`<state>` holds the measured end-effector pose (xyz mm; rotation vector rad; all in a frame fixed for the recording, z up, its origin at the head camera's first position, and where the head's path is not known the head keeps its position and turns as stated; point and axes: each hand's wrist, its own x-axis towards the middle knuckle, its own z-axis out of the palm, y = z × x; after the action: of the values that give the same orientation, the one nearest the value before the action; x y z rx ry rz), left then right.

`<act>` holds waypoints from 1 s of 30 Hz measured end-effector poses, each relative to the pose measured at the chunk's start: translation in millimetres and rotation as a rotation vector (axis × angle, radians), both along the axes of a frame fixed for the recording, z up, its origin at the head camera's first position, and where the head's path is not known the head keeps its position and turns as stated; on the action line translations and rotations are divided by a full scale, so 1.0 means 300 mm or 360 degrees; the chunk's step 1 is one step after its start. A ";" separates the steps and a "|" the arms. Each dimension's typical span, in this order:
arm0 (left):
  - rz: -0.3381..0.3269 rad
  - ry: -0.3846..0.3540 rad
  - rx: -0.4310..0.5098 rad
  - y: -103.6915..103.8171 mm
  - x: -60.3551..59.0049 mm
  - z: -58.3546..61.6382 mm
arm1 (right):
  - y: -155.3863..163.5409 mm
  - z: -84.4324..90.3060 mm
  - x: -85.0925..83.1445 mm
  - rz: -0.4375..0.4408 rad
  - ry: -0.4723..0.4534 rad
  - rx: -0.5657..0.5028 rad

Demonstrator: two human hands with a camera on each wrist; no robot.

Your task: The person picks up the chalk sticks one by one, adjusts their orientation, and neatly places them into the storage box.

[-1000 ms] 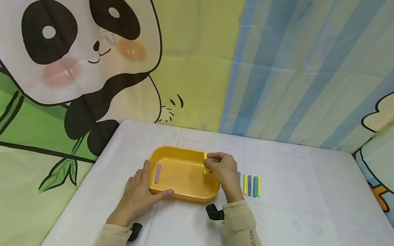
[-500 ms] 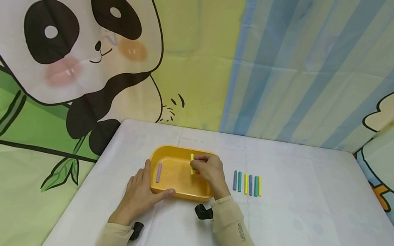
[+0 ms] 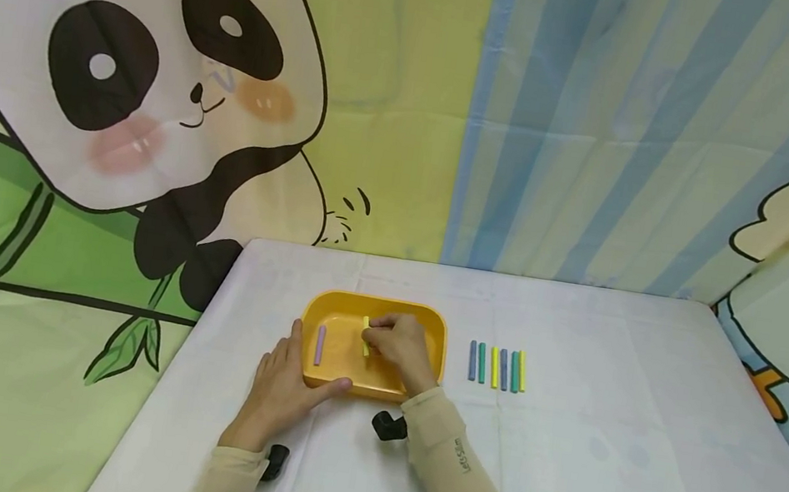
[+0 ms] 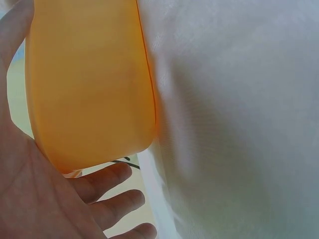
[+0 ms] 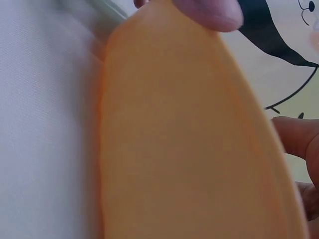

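Nearest us, our left hand (image 3: 278, 398) lies on the table (image 3: 597, 476) against the near left corner of the tray (image 3: 438, 324). The fingers run up its left wall and the thumb lies along its near wall, and we judge that this bracing steadies the tray while the other hand works inside it. The left wrist view agrees: the palm and straight fingers (image 4: 112, 199) lie against the orange wall (image 4: 89, 89), pressing and not curled round it. So this hand lies flat and spread, holding nothing.

A little farther in, our right hand (image 3: 401, 349) reaches over the near wall into the tray. Its fingertips are drawn together in a narrow pinch on a yellow stick (image 3: 366, 335), which stands lengthwise, low over the tray floor near the middle. We cannot tell whether the stick touches the floor. The right wrist view shows only the blurred orange tray and a fingertip (image 5: 212, 12) at its rim.

Left of that, a purple stick (image 3: 320, 345) lies flat on the tray floor, parallel to the yellow one and well apart from it.

To the right, outside the tray, a row of sticks (image 3: 496, 367) lies side by side on the table, blue, green and yellow, all pointing away from us. They look laid out so that each can be picked singly.
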<state>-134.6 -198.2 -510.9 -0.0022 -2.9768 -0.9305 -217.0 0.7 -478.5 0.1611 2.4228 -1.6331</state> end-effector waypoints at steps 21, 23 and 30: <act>-0.0011 0.0084 0.0006 -0.002 -0.005 -0.005 | -0.134 -0.035 -0.012 0.0052 0.0020 0.0112; -0.0014 0.0078 0.0013 -0.001 -0.005 -0.006 | -0.139 -0.033 -0.016 0.0059 0.0035 0.0125; -0.0014 0.0052 0.0015 0.001 -0.002 -0.006 | -0.156 -0.045 -0.025 0.0076 0.0038 0.0161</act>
<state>-135.2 -198.1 -512.6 -0.0298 -2.9450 -0.9361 -224.5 -46.0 -492.1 0.0999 2.5084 -1.5019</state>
